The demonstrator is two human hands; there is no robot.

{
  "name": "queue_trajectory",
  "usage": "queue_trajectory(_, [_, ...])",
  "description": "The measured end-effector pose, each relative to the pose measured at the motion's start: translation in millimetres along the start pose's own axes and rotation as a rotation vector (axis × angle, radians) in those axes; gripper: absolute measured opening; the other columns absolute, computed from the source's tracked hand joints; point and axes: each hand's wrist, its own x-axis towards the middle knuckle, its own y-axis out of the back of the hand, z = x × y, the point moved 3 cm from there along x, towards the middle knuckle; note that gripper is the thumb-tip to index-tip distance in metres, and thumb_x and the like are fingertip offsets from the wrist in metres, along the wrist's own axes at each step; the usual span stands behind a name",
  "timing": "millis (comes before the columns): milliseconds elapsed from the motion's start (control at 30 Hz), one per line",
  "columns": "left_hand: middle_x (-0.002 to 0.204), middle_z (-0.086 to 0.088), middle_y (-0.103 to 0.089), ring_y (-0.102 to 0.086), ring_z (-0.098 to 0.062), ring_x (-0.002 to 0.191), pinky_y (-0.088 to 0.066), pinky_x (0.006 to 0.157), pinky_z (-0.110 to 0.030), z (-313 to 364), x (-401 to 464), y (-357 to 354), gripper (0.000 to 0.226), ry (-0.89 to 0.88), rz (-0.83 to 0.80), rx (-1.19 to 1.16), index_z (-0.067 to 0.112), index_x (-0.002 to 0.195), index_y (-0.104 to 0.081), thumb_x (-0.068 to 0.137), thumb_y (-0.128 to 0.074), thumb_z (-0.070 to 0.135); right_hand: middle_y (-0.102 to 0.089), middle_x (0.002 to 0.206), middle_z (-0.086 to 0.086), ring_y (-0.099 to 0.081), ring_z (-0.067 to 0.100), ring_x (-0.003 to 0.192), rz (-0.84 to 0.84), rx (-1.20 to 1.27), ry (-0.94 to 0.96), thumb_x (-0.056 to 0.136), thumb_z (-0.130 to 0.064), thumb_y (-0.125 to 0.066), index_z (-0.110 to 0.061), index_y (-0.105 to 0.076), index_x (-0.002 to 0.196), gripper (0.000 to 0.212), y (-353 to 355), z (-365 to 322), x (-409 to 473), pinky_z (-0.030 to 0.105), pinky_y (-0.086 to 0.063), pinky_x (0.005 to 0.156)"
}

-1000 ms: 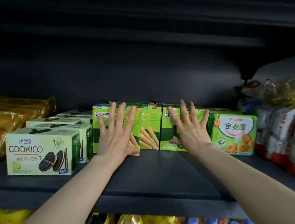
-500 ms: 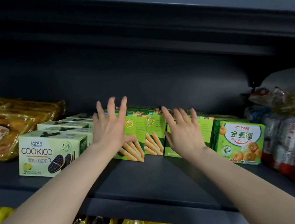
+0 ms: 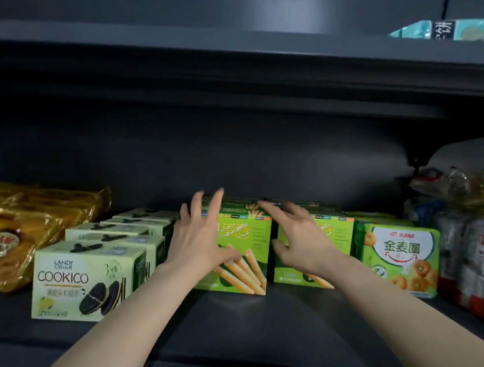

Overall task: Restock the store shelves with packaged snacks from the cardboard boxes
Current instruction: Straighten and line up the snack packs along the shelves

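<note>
Green egg-roll snack boxes stand in a row on the dark shelf [image 3: 246, 322]. My left hand [image 3: 196, 242] lies with straight, spread fingers against the front of the left green box [image 3: 246, 258]. My right hand [image 3: 300, 236] is in front of the right green box [image 3: 338, 239], its fingers stretched toward the gap between the two boxes and its thumb low. Neither hand grips anything. More green boxes stand behind, mostly hidden by my hands.
Pale COOKICO cookie boxes [image 3: 89, 279] stand in rows at the left, with golden wrapped packs [image 3: 21, 229] beyond them. A green ring-biscuit box [image 3: 403, 257] and clear wrapped packs [image 3: 479, 240] sit at the right. The upper shelf [image 3: 226, 68] overhangs.
The view has tilted upward. Both hands stay against the green boxes; the right hand has shifted left toward the gap, and the boxes now sit closer together.
</note>
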Motion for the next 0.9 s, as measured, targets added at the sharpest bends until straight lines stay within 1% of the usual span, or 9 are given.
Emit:
queue_trajectory(100, [0.166,-0.005,0.005,-0.014,-0.032,0.151,-0.029,0.118,-0.048,-5.6,7.4,12.6,0.127,0.082,-0.135,-0.242,0.039,0.155,0.011,0.066,-0.071,0.075,-0.042,0.156,0.004,-0.013,0.028,0.153,-0.006,-0.029,0.004,0.081,-0.008,-0.056,-0.025,-0.016,0.160,0.090,-6.2,-4.7,3.8,0.040,-0.011,0.124])
queue_trajectory(167, [0.166,-0.008,-0.002,-0.013,-0.028,0.152,-0.024,0.120,-0.047,-4.1,17.5,24.3,0.112,0.114,-0.177,-0.288,0.029,0.158,0.005,0.076,-0.047,0.083,-0.050,0.149,0.010,-0.023,0.032,0.150,0.123,0.047,-0.040,0.077,-0.001,-0.049,-0.018,-0.028,0.157,0.084,-3.4,-2.3,3.5,0.043,-0.019,0.122])
queue_trajectory(267, [0.163,-0.011,-0.023,-0.023,-0.027,0.149,-0.026,0.119,-0.042,-0.5,44.0,40.7,0.084,0.179,-0.137,-0.294,0.015,0.159,-0.012,0.096,-0.026,0.069,-0.059,0.137,0.017,-0.042,0.038,0.138,0.332,0.081,-0.199,0.087,-0.011,-0.044,-0.010,-0.046,0.147,0.060,7.1,17.4,7.2,0.051,-0.034,0.113])
queue_trajectory(367, [0.162,-0.009,-0.027,-0.028,-0.028,0.147,-0.028,0.118,-0.038,0.8,69.8,45.6,0.072,0.218,-0.190,-0.254,0.012,0.157,-0.021,0.103,-0.027,0.059,-0.065,0.122,0.007,-0.054,0.035,0.121,0.325,-0.057,-0.331,0.092,-0.043,-0.019,-0.017,-0.057,0.132,0.061,16.1,39.1,15.1,0.051,-0.042,0.098])
queue_trajectory(467, [0.163,-0.008,-0.023,-0.027,-0.027,0.148,-0.028,0.115,-0.034,-1.1,83.6,32.4,0.074,0.279,-0.319,-0.277,0.011,0.156,-0.024,0.101,-0.037,0.059,-0.063,0.119,-0.003,-0.053,0.028,0.119,0.243,-0.166,-0.326,0.093,-0.066,-0.005,-0.029,-0.059,0.122,0.071,15.4,45.1,12.0,0.047,-0.038,0.096])
queue_trajectory(667, [0.158,-0.009,-0.034,-0.037,-0.027,0.142,-0.035,0.110,-0.033,-6.2,90.6,15.7,0.075,0.318,-0.411,-0.215,0.010,0.153,-0.033,0.096,-0.052,0.056,-0.061,0.133,-0.011,-0.045,0.023,0.135,0.104,-0.089,-0.339,0.080,-0.075,0.027,-0.040,-0.055,0.128,0.101,4.1,44.3,4.9,0.052,-0.025,0.112])
queue_trajectory(733, [0.158,-0.009,-0.035,-0.038,-0.027,0.142,-0.036,0.110,-0.033,-4.8,89.2,15.0,0.074,0.323,-0.401,-0.220,0.009,0.151,-0.034,0.097,-0.052,0.055,-0.061,0.132,-0.010,-0.043,0.022,0.136,0.093,-0.039,-0.319,0.085,-0.072,0.022,-0.038,-0.055,0.127,0.094,0.9,47.5,5.7,0.052,-0.022,0.113])
queue_trajectory(800, [0.158,-0.010,-0.034,-0.038,-0.029,0.141,-0.037,0.110,-0.035,-2.3,86.0,18.1,0.072,0.315,-0.367,-0.133,0.011,0.152,-0.033,0.098,-0.047,0.057,-0.064,0.128,-0.005,-0.046,0.027,0.133,0.136,-0.006,-0.327,0.093,-0.068,0.005,-0.031,-0.060,0.123,0.080,2.1,53.7,3.5,0.053,-0.026,0.111])
queue_trajectory(900, [0.163,-0.011,-0.022,-0.038,-0.034,0.141,-0.038,0.111,-0.042,6.7,76.8,30.1,0.070,0.195,-0.176,0.064,0.017,0.154,-0.028,0.100,-0.033,0.061,-0.062,0.133,0.005,-0.047,0.039,0.132,0.210,-0.175,-0.390,0.094,-0.064,-0.020,-0.024,-0.061,0.128,0.067,5.9,68.1,-4.0,0.057,-0.035,0.106])
